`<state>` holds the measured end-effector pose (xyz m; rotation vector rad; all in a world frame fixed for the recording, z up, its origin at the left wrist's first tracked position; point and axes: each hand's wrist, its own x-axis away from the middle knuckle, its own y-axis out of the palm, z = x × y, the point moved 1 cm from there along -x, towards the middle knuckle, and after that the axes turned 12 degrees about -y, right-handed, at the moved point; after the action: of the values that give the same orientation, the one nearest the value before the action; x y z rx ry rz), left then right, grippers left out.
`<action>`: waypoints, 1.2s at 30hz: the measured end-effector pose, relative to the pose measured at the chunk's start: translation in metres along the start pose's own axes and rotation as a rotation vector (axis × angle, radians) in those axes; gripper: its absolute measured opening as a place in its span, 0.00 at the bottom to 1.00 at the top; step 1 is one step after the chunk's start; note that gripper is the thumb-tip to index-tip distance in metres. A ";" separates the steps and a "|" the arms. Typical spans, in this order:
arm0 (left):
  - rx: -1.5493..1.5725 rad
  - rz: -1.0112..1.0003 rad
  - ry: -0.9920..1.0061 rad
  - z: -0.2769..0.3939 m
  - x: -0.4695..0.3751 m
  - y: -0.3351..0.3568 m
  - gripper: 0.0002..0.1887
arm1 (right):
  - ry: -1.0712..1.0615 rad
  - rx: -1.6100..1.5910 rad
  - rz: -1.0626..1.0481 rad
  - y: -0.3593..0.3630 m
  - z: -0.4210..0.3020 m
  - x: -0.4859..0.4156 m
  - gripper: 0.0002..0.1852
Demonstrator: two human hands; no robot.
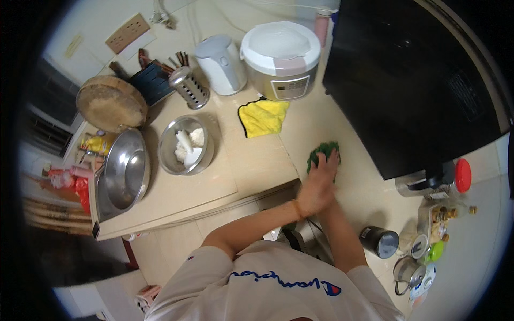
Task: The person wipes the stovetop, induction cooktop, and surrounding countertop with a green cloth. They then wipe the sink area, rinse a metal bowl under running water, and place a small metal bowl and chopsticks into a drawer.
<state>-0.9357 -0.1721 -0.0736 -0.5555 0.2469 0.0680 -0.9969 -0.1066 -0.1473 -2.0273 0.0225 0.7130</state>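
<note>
A crumpled green cloth (323, 149) lies on the pale countertop, right of its inner corner. My two hands overlap there, and the blur makes their outlines hard to part. My left hand (311, 197), with an orange band at the wrist, comes in from the left and crosses over the other at the wrist. Fingers that appear to be of my right hand (326, 168) press down on the green cloth and partly cover it. A folded yellow cloth (265, 117) with a black edge lies farther left, in front of the rice cooker (280, 60).
A metal bowl (166, 154) holds white powder and a white scoop. Left stand a large steel basin (125, 172), a round wooden board (108, 102), a utensil holder (188, 88) and a kettle (223, 66). A black panel (405, 80) borders the counter; jars, including a black one (379, 242), line the right.
</note>
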 end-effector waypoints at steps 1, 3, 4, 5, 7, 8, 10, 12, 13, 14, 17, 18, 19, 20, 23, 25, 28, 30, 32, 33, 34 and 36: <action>0.053 0.080 -0.124 -0.020 0.000 -0.019 0.20 | -0.085 -0.093 0.014 0.012 0.000 -0.019 0.19; -0.010 0.323 -0.324 -0.049 0.016 -0.053 0.18 | -0.106 -0.175 -0.045 0.045 -0.014 -0.053 0.17; 0.003 0.369 -0.375 -0.059 0.029 -0.066 0.16 | -0.125 -0.205 -0.063 0.059 -0.022 -0.068 0.16; 0.010 0.426 -0.427 -0.066 0.045 -0.078 0.15 | -0.156 -0.240 -0.065 0.072 -0.032 -0.078 0.16; 0.042 0.485 -0.577 -0.077 0.077 -0.099 0.14 | -0.200 -0.298 -0.109 0.083 -0.044 -0.086 0.15; 0.074 0.502 -0.712 -0.081 0.094 -0.107 0.13 | -0.217 -0.329 -0.136 0.086 -0.049 -0.086 0.15; 0.039 0.579 -0.726 -0.084 0.129 -0.123 0.12 | -0.248 -0.356 -0.174 0.077 -0.054 -0.068 0.15; -0.039 0.655 -0.770 -0.087 0.161 -0.139 0.12 | -0.275 -0.353 -0.200 0.061 -0.063 -0.035 0.15; -0.029 0.701 -0.782 -0.088 0.176 -0.145 0.12 | -0.272 -0.350 -0.209 0.052 -0.067 -0.017 0.15; -0.017 0.739 -0.818 -0.090 0.189 -0.150 0.12 | -0.298 -0.346 -0.226 0.043 -0.072 0.000 0.15; -0.010 0.824 -0.846 -0.097 0.216 -0.161 0.12 | -0.340 -0.364 -0.274 0.029 -0.083 0.026 0.15; -0.004 0.837 -0.850 -0.100 0.221 -0.165 0.12 | -0.331 -0.401 -0.291 0.029 -0.088 0.028 0.15; 0.017 0.844 -0.881 -0.103 0.225 -0.167 0.12 | -0.326 -0.435 -0.281 0.030 -0.093 0.027 0.15; 0.035 0.847 -0.890 -0.105 0.227 -0.169 0.12 | -0.366 -0.439 -0.330 0.035 -0.103 0.026 0.15; 0.122 0.868 -0.876 -0.108 0.233 -0.181 0.12 | -0.494 -0.508 -0.410 0.058 -0.146 0.021 0.15; 0.120 0.865 -0.851 -0.107 0.243 -0.194 0.13 | -0.600 -0.513 -0.412 0.075 -0.183 0.020 0.15; 0.120 0.893 -0.863 -0.108 0.270 -0.221 0.13 | -0.728 -0.540 -0.513 0.099 -0.236 0.021 0.16; 0.113 0.948 -0.890 -0.110 0.299 -0.240 0.13 | -0.706 -0.534 -0.537 0.112 -0.265 0.029 0.17; 0.121 1.028 -0.937 -0.115 0.334 -0.261 0.13 | -0.696 -0.500 -0.474 0.119 -0.287 0.037 0.18; 0.110 1.077 -0.927 -0.118 0.355 -0.269 0.12 | -0.681 -0.510 -0.485 0.121 -0.295 0.042 0.18; 0.115 1.122 -0.945 -0.120 0.375 -0.278 0.12 | -0.682 -0.512 -0.485 0.123 -0.305 0.046 0.18; 0.151 1.233 -0.958 -0.127 0.415 -0.293 0.11 | -0.741 -0.555 -0.535 0.128 -0.330 0.056 0.17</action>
<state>-0.5225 -0.4889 -0.1315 -0.1037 -0.3774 1.4607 -0.8317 -0.4241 -0.1511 -1.9940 -1.2101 1.1464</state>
